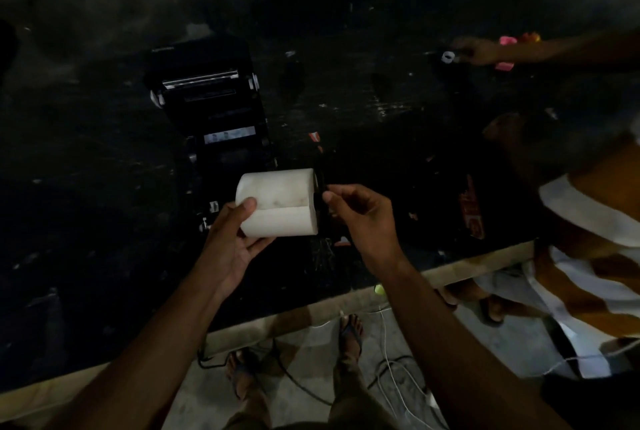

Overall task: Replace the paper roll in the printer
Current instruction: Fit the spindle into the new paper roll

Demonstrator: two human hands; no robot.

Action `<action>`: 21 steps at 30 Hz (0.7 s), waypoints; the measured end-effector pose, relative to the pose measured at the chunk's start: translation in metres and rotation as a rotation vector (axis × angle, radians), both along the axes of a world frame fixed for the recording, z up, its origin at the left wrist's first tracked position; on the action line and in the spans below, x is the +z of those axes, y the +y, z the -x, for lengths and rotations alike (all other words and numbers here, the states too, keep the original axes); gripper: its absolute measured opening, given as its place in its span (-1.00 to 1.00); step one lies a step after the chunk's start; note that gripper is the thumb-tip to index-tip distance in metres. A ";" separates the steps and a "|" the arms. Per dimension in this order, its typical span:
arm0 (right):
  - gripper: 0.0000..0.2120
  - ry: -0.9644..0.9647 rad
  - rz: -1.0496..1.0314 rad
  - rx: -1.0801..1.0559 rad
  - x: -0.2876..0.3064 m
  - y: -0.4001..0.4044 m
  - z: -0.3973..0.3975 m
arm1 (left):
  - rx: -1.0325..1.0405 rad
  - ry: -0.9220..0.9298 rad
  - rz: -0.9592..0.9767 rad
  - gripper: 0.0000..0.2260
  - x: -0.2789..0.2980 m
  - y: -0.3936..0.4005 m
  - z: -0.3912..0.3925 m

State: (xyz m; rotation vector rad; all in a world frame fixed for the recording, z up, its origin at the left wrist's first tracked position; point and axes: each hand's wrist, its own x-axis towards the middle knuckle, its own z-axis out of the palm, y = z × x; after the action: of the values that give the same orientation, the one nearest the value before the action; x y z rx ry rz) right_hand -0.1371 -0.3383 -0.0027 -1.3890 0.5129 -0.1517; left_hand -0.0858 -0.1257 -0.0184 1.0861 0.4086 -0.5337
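Note:
A white paper roll (280, 202) is held on its side above the dark table, just in front of the black printer (214, 107). The printer's lid stands open and tilted back, showing the dark bay inside. My left hand (232, 239) grips the roll's left end from below, thumb on top. My right hand (360, 214) pinches a black spindle piece (320, 201) at the roll's right end.
The black table (381, 110) has a pale wooden front edge (478, 261). Another person in an orange and white striped garment (588, 249) stands at the right, one hand by a small white core (448, 57) and pink items (505, 65). Cables (391, 360) lie on the floor.

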 end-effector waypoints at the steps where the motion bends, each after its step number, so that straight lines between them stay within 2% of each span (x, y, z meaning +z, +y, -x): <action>1: -0.86 0.007 -0.007 -0.006 0.000 0.001 0.001 | -0.001 -0.008 -0.005 -0.61 0.000 0.001 0.000; 9: -0.98 0.013 -0.045 -0.086 -0.006 0.017 0.007 | -0.007 -0.061 -0.040 -0.68 -0.004 0.003 0.001; 16: -0.92 0.022 -0.068 -0.134 -0.010 0.017 0.010 | -0.011 -0.066 -0.042 -0.65 -0.003 -0.001 0.003; 21: -0.91 0.077 -0.072 -0.059 -0.007 0.008 0.010 | -0.030 -0.078 -0.055 -0.77 -0.004 -0.001 0.002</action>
State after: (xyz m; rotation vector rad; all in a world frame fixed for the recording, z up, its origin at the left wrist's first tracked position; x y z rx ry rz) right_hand -0.1469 -0.3299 -0.0096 -1.3134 0.6180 -0.1270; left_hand -0.0881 -0.1266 -0.0222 1.1637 0.3409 -0.5069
